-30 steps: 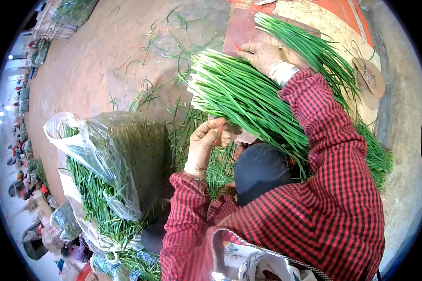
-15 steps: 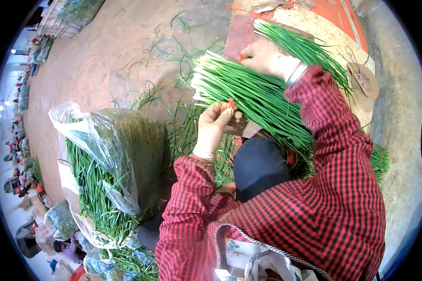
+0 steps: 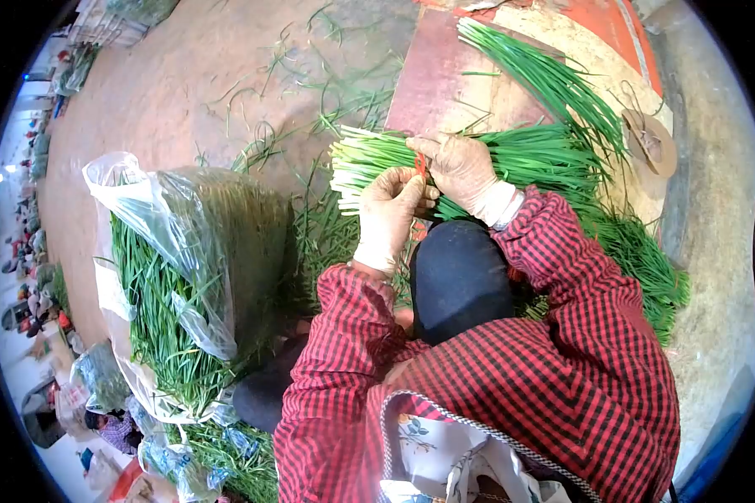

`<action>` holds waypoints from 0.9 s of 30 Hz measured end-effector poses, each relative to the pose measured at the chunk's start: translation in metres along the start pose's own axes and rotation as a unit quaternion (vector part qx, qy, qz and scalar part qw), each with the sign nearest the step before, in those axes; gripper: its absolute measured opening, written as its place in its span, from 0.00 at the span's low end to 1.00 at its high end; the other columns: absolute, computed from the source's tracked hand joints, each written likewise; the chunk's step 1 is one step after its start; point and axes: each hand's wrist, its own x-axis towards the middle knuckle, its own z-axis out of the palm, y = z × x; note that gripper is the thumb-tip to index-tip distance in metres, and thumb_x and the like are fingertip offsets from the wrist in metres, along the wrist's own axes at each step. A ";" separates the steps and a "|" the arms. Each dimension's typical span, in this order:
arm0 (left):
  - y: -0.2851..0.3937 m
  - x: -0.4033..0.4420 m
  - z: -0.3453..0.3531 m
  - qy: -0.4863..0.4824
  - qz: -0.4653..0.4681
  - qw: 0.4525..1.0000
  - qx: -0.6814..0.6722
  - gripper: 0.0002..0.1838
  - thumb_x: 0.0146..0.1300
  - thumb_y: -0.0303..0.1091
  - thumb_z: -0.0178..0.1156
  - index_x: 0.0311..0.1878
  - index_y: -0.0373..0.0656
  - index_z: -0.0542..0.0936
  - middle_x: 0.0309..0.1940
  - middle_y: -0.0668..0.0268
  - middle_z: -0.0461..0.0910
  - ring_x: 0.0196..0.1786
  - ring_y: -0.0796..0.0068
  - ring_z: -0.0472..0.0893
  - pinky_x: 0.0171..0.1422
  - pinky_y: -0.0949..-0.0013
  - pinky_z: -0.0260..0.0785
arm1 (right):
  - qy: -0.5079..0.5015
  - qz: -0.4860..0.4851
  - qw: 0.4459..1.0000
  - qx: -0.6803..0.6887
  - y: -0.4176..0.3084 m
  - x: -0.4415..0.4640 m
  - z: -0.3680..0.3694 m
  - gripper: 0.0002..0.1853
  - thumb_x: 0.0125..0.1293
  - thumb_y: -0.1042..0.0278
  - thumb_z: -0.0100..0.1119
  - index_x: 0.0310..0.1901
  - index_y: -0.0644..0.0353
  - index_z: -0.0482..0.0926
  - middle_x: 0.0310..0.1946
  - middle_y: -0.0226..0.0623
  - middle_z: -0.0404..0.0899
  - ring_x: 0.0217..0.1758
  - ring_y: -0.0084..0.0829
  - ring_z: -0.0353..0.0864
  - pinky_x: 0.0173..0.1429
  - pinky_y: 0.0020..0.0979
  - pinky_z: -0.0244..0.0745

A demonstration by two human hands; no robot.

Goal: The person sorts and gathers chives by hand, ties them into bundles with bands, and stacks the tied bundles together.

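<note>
A bundle of long green stalks [image 3: 528, 155] with pale ends lies across my raised knee, the pale ends to the left. A red tie [image 3: 420, 164] is drawn over the bundle near those ends. My left hand [image 3: 394, 204] is closed on the tie at the near side of the stalks. Fingers of my right hand [image 3: 459, 170] meet the tie from above, and its palm rests over the bundle. Both hands wear pale gloves. A smaller loose bunch [image 3: 533, 67] lies on the board beyond, its pale ends pointing up and left.
A clear plastic bag [image 3: 218, 243] full of green stalks stands at the left. Brown board [image 3: 436, 75] lies under the bunches. A round tan disc [image 3: 648, 142] with string sits at the right. Loose leaves litter the floor. Other people and bags are at the far left.
My right hand has come from the far side over the bundle toward my left hand, drawing the red tie across it. The pale ends look more tightly gathered.
</note>
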 end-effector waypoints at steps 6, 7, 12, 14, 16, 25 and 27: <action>0.001 0.003 0.004 0.014 0.016 0.999 0.030 0.08 0.67 0.30 0.59 0.41 0.34 0.78 0.30 0.60 0.84 0.30 0.76 0.82 0.39 0.73 0.77 | -0.016 0.002 1.000 -0.012 0.001 0.003 -0.001 0.14 0.60 0.65 0.55 0.47 0.49 0.82 0.33 0.37 0.81 0.34 0.42 0.82 0.37 0.40 0.75; 0.001 0.004 0.004 0.017 0.014 0.999 0.038 0.08 0.67 0.30 0.59 0.41 0.34 0.78 0.30 0.60 0.84 0.29 0.77 0.81 0.38 0.73 0.76 | -0.014 -0.001 1.000 -0.004 0.002 0.003 0.000 0.14 0.60 0.65 0.55 0.47 0.49 0.82 0.33 0.37 0.81 0.35 0.41 0.82 0.37 0.40 0.75; 0.005 0.009 0.007 0.035 -0.004 0.997 0.071 0.07 0.65 0.30 0.59 0.39 0.34 0.77 0.29 0.60 0.84 0.27 0.77 0.81 0.34 0.74 0.76 | -0.024 -0.008 1.000 0.015 0.002 0.005 -0.007 0.14 0.59 0.66 0.55 0.47 0.50 0.81 0.34 0.37 0.81 0.37 0.41 0.82 0.39 0.40 0.76; 0.006 0.012 0.008 0.043 -0.025 0.997 0.053 0.08 0.64 0.30 0.59 0.39 0.34 0.77 0.28 0.60 0.84 0.25 0.77 0.81 0.31 0.74 0.75 | -0.045 -0.005 0.999 0.015 0.004 0.005 -0.008 0.14 0.59 0.67 0.55 0.47 0.51 0.81 0.35 0.37 0.81 0.38 0.41 0.82 0.40 0.39 0.76; 0.008 0.014 0.009 0.049 -0.026 0.996 0.071 0.08 0.64 0.31 0.59 0.38 0.35 0.77 0.27 0.60 0.84 0.25 0.77 0.81 0.30 0.74 0.74 | -0.050 -0.013 0.996 0.075 0.009 0.007 -0.011 0.15 0.61 0.65 0.55 0.49 0.52 0.80 0.38 0.39 0.82 0.42 0.41 0.82 0.43 0.39 0.76; 0.004 0.024 0.008 0.061 -0.042 0.990 0.117 0.08 0.66 0.34 0.58 0.37 0.39 0.78 0.23 0.64 0.81 0.23 0.76 0.79 0.28 0.71 0.72 | -0.030 0.060 0.990 0.125 0.005 0.010 -0.007 0.10 0.67 0.59 0.54 0.43 0.53 0.80 0.31 0.43 0.82 0.33 0.45 0.82 0.38 0.42 0.75; 0.006 0.018 0.009 0.091 -0.008 0.985 0.144 0.11 0.66 0.35 0.56 0.35 0.37 0.81 0.21 0.63 0.82 0.22 0.77 0.79 0.29 0.71 0.72 | 0.009 0.047 0.990 0.131 0.001 0.008 0.000 0.10 0.66 0.62 0.55 0.43 0.53 0.82 0.31 0.43 0.82 0.32 0.44 0.83 0.37 0.39 0.75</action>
